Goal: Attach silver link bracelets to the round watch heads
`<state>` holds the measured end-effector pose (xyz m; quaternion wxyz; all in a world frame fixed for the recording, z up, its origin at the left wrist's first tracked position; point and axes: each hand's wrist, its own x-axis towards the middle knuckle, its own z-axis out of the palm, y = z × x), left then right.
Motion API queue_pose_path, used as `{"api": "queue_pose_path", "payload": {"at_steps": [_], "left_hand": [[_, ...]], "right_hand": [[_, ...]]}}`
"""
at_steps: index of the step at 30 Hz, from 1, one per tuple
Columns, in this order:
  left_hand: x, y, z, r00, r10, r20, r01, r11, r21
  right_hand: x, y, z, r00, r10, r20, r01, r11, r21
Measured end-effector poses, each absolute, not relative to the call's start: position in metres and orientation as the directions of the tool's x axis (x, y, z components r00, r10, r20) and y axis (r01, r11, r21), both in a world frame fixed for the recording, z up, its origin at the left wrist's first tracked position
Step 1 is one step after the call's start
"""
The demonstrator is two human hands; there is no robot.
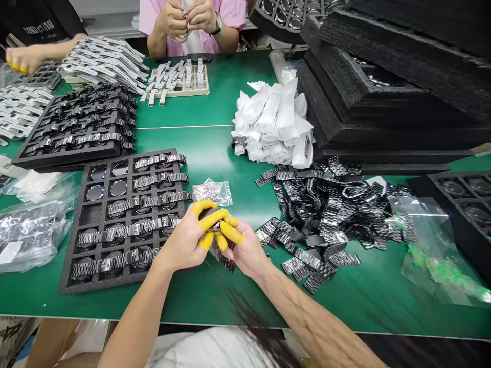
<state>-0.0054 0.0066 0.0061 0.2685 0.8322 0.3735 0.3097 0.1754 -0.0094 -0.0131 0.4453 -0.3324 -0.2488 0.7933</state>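
Observation:
My left hand [191,236] and my right hand [238,244] meet above the green table, with yellow covers on several fingertips. Between them they pinch a watch [217,226], mostly hidden by the fingers. A dark metal link strap [226,261] hangs below the hands. Close by on the left lies a black foam tray [111,286] of round watch heads, many with black link straps across them. Beyond my fingers rests a small clear bag [212,192] of thin metal pins. To the right of my right hand spreads a pile of loose black link straps [326,214].
White-wrapped bundles [272,122] are heaped before tall stacked black foam trays [345,102] at right. A clear bag with green bits [437,255] lies near the right edge. Another strap-filled tray [80,120] sits at left. Across the table a person in pink [230,15] works.

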Motion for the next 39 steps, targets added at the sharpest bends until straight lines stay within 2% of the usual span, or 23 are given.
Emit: {"api": "queue_pose_path", "payload": {"at_steps": [3, 9, 32, 35, 37, 39], "left_hand": [[-0.002, 0.005, 0.009, 0.526, 0.798, 0.295, 0.378, -0.530, 0.760], [0.008, 0.002, 0.001, 0.447, 0.833, 0.325, 0.316, -0.487, 0.814], [0.006, 0.005, 0.002, 0.459, 0.812, 0.360, 0.205, -0.491, 0.847], [0.004, 0.005, 0.000, 0.348, 0.841, 0.414, 0.287, -0.516, 0.807], [0.003, 0.006, 0.001, 0.172, 0.859, 0.482, 0.318, -0.512, 0.798], [0.001, 0.009, 0.005, -0.077, 0.861, 0.503, 0.229, -0.476, 0.849]], "right_hand": [[0.174, -0.010, -0.013, -0.376, 0.877, -0.301, -0.547, -0.472, -0.691], [0.174, -0.010, -0.015, -0.395, 0.874, -0.284, -0.534, -0.470, -0.703], [0.177, -0.011, -0.014, -0.388, 0.876, -0.287, -0.500, -0.461, -0.733], [0.180, -0.009, -0.012, -0.404, 0.878, -0.258, -0.525, -0.453, -0.720], [0.184, -0.010, -0.013, -0.486, 0.849, -0.206, -0.481, -0.457, -0.748], [0.188, -0.012, -0.018, -0.613, 0.768, -0.186, -0.353, -0.477, -0.805]]}}
